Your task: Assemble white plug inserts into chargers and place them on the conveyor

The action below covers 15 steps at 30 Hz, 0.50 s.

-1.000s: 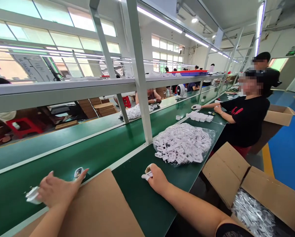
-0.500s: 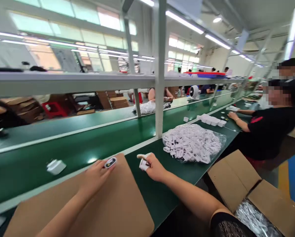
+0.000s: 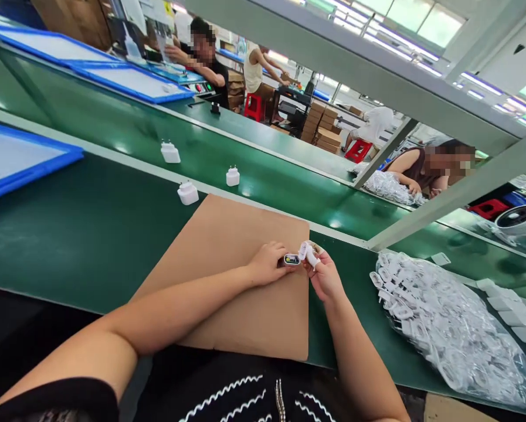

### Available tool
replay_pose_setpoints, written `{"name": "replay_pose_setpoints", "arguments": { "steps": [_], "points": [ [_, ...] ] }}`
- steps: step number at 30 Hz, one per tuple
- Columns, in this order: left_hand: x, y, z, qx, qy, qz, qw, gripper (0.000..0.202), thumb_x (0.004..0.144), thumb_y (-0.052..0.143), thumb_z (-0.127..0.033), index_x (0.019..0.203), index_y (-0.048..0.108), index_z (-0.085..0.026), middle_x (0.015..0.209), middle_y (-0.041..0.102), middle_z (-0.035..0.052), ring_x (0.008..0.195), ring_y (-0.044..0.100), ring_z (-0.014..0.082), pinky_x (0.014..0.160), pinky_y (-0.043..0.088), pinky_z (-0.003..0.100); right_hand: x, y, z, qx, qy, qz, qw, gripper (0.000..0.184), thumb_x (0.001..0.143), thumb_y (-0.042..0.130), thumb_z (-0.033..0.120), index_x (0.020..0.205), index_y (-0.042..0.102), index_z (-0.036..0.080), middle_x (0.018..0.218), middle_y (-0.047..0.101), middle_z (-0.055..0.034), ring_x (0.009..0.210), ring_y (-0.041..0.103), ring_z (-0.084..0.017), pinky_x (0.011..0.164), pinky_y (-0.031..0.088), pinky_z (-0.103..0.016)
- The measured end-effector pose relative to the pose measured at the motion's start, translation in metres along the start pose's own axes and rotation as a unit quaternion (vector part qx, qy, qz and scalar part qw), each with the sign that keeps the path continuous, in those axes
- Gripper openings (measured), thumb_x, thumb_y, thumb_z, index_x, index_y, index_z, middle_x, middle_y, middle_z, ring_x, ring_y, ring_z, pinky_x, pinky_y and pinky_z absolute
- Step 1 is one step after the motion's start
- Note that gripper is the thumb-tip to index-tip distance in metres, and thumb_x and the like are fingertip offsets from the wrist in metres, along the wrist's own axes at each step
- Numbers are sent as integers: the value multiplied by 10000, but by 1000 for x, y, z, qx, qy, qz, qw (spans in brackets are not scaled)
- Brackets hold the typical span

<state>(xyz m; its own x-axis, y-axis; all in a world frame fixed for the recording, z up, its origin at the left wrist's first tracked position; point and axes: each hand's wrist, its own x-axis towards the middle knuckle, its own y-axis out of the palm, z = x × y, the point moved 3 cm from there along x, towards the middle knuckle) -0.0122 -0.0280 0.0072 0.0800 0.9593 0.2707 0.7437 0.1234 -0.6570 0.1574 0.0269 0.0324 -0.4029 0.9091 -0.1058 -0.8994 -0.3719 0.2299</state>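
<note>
On the brown cardboard sheet (image 3: 240,234), my left hand (image 3: 267,265) is closed around a white charger housing (image 3: 291,259). The housing's open end faces me, with dark and yellowish parts inside. Close by on its right, my right hand (image 3: 326,280) pinches a small white plug piece (image 3: 304,251). A pale covering sits on a finger of that hand. The two pieces are almost touching; whether they meet I cannot tell. Three white chargers with pins stand left of the hands: one charger (image 3: 187,193) by the belt's edge, another (image 3: 233,176) and a third (image 3: 170,152) on the green belt.
To the right lies a clear bag (image 3: 447,334) full of white plug pieces. Beyond it is a row of white housings (image 3: 511,308). A blue-rimmed tray (image 3: 29,161) rests at left. A slanting metal post (image 3: 456,193) rises behind the bag. Co-workers sit across the belt.
My view has swung left and down, bringing the blue-rimmed trays and more chargers into sight. My hands, apart before, are now close together, each still holding its white piece.
</note>
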Motion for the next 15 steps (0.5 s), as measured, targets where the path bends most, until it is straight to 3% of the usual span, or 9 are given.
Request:
{"name": "replay_pose_setpoints", "arguments": {
  "steps": [4,7,10,12,15],
  "points": [
    [2,-1,2,-27,3,2,1000,348,833,793,-448,1090,723,-225,1055,710,72,1035,606,273,920,444,412,-5,-2,4,-162,-116,-60,978,415,757,828,406,1102,689,221,1053,733,-63,920,682,-197,851,559,-367],
    [2,-1,5,-42,2,2,999,316,850,781,-457,1024,726,-199,1010,716,73,995,613,259,886,443,390,-11,2,14,-362,-235,-43,901,256,897,696,378,1108,711,233,1056,710,-80,966,658,-223,890,548,-407],
    [3,0,8,-43,4,-1,999,303,872,758,-474,943,723,-182,968,713,74,937,610,243,839,434,370,-17,10,17,-492,-318,29,810,275,969,553,253,1201,700,235,1091,693,-103,1065,631,-250,945,530,-429],
    [3,0,8,-47,7,-5,999,295,877,753,-471,937,724,-183,959,713,70,927,610,239,837,430,365,-18,15,17,-530,-337,70,775,317,972,504,182,1229,685,218,1116,695,-115,1091,624,-255,951,525,-417],
    [3,0,10,-62,10,-10,998,293,869,761,-465,954,731,-186,970,723,69,941,615,240,879,435,376,-17,20,16,-582,-331,81,738,346,943,491,126,1218,686,205,1070,708,-111,1025,627,-259,904,523,-399]
  ]
}}
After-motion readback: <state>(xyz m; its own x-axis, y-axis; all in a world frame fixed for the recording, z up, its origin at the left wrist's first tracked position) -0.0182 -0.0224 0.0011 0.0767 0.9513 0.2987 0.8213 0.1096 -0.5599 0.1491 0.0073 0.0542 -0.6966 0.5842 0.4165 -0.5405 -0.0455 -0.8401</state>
